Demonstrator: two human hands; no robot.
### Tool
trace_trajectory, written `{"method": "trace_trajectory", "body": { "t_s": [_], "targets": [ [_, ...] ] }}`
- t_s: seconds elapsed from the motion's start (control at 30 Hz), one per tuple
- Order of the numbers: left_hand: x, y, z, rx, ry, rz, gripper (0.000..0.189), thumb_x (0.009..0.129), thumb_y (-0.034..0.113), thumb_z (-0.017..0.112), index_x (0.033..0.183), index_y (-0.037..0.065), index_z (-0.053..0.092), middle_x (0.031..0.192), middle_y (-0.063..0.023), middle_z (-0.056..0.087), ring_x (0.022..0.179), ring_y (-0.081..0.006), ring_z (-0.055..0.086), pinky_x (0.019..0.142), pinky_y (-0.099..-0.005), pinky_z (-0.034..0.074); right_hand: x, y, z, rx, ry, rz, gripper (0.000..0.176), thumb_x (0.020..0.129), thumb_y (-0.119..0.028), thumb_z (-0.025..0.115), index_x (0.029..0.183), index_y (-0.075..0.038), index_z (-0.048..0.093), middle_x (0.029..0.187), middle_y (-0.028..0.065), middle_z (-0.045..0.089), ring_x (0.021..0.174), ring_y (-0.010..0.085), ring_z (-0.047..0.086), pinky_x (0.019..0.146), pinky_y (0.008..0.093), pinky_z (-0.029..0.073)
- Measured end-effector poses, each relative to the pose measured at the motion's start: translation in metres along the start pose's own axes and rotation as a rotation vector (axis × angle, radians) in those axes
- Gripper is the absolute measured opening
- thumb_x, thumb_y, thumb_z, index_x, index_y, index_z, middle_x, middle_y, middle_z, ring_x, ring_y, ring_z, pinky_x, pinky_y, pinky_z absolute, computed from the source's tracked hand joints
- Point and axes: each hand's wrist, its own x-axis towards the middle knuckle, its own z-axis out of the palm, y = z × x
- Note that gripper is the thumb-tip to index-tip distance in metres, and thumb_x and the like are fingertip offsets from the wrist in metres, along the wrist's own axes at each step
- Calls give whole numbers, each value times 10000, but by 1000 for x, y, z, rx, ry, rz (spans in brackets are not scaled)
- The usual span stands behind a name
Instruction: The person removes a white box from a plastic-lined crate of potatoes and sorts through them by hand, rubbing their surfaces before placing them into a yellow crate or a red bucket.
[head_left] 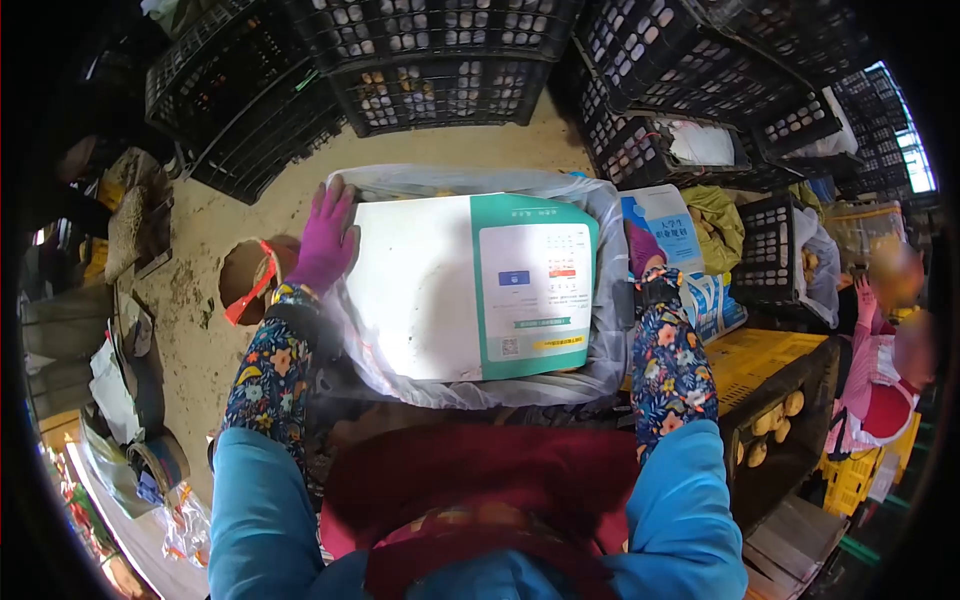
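Observation:
A crate lined with clear plastic film [600, 350] sits right in front of my body. Across its top lies a large printed sheet [415, 290], white on the left with a green printed panel on the right. My left hand [328, 237], in a purple glove, rests at the crate's left rim with its fingers stretched out and spread over the film. At the opposite rim is my right hand [645, 248], also gloved in purple; its fingers are mostly hidden by the crate's edge. Beneath the sheet, the crate's contents are covered.
Black slatted crates [430, 90] full of round produce are stacked ahead and at right. A yellow crate [750, 365] stands beside a dark bin of potatoes [770, 430]. A blue printed sheet [665, 225] lies right. At left is a tape roll [250, 280]. Another person [875, 350] works far right.

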Motion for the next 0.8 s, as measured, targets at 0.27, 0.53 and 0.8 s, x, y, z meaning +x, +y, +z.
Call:
{"method": "trace_trajectory", "body": {
  "t_s": [0.27, 0.53, 0.8],
  "targets": [
    [-45, 43, -80, -80, -589, 612, 581, 753, 357, 724, 1301, 214, 597, 1348, -77, 568, 1311, -347, 446, 1085, -487, 322, -255, -155, 59, -97, -664, -485, 473, 925, -268, 634, 1316, -27, 521, 1168, 125, 626, 1051, 201, 598, 910, 309, 482],
    [-125, 9, -132, 246, -707, 359, 97, 654, 234, 688, 736, 183, 683, 698, -37, 652, 706, -288, 645, 662, -409, 485, -450, -107, 263, -654, -712, -762, 621, 779, -193, 648, 1375, -182, 475, 1098, 163, 636, 992, 371, 613, 862, 461, 498],
    [-174, 6, -130, 259, -844, 276, 147, 668, 299, 675, 730, 171, 712, 731, -87, 683, 707, -306, 666, 619, -422, 504, -509, -67, 273, -556, -1051, -843, 418, 897, -323, 571, 1283, -164, 572, 1033, 151, 684, 928, 346, 655, 830, 441, 513]
  ]
}}
